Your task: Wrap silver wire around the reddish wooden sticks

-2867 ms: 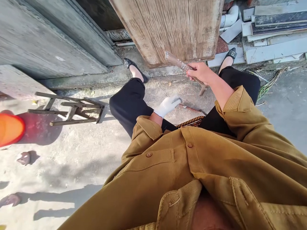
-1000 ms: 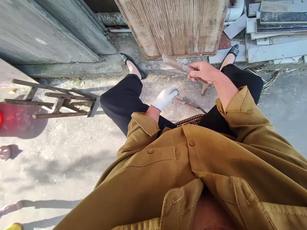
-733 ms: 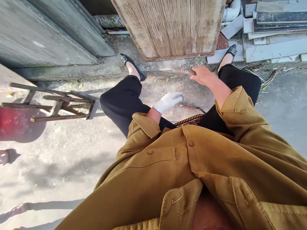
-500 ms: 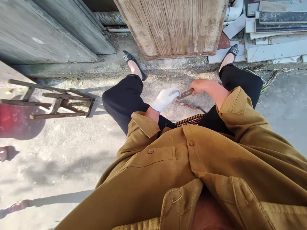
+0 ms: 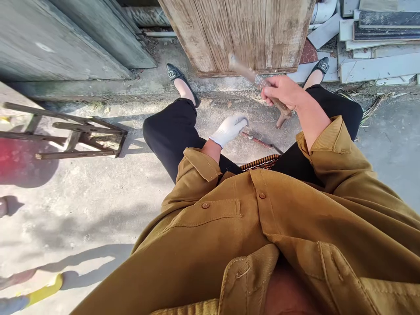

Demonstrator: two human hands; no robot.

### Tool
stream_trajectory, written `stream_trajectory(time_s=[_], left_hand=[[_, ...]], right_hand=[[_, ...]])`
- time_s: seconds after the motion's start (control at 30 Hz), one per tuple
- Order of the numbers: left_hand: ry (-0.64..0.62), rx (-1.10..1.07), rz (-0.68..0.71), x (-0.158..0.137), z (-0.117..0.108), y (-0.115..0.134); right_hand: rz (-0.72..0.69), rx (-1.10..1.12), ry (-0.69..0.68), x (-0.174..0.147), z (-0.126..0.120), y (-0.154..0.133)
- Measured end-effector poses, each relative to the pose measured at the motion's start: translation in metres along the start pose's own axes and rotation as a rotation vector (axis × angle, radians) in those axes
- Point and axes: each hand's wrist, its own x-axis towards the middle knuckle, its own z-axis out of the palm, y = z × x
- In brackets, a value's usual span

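Observation:
My right hand (image 5: 284, 92) is bare and wrapped round a worn wooden stick (image 5: 246, 72) with wire bound about its middle. The stick's far end points up and left and is blurred; its lower end, below my fist, forks. My left hand (image 5: 228, 130), in a white knitted glove, is low between my knees with fingers curled together; I cannot make out what, if anything, is in them. A thin reddish rod (image 5: 257, 140) with a dark end lies just right of the glove. Behind it shows a striped woven edge (image 5: 260, 162) between my legs.
A weathered plank panel (image 5: 243, 35) stands ahead between my feet. White and dark boards (image 5: 377, 68) are piled at right. On the left are a small wooden stool frame (image 5: 82, 135), a red object (image 5: 13, 159) and grey boards (image 5: 82, 39). Another person's yellow-clad part (image 5: 46, 289) shows lower left.
My right hand has moved up and right, lifting the stick away from the gloved hand. The left hand stays nearly in place. A yellow part of another person has appeared at lower left.

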Motion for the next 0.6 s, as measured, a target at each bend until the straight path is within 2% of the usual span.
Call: stream_trajectory(time_s=[0.03, 0.1, 0.2, 0.27, 0.33, 0.4, 0.5, 0.6], left_hand=[[-0.034, 0.002, 0.008, -0.002, 0.001, 0.004], [-0.095, 0.035, 0.049, -0.006, 0.004, 0.013], [-0.172, 0.112, 0.093, -0.01, 0.009, 0.02], [-0.168, 0.144, 0.12, -0.01, 0.011, 0.018], [-0.124, 0.153, 0.142, -0.01, 0.011, 0.013], [-0.074, 0.152, 0.15, -0.009, 0.008, 0.008], [-0.004, 0.167, 0.139, -0.009, 0.003, 0.003], [0.053, 0.163, 0.114, -0.007, 0.0, 0.002]], right_hand=[[0.006, 0.042, 0.098, 0.004, 0.0, 0.003], [0.041, -0.008, 0.198, 0.011, 0.003, 0.011], [0.103, -0.388, 0.186, 0.018, 0.008, 0.021], [0.136, -0.705, 0.129, 0.019, 0.013, 0.023], [0.176, -0.937, 0.038, 0.019, 0.018, 0.022], [0.215, -1.064, -0.086, 0.018, 0.024, 0.019], [0.233, -1.158, -0.336, 0.014, 0.033, 0.017], [0.252, -1.125, -0.661, 0.009, 0.038, 0.016]])
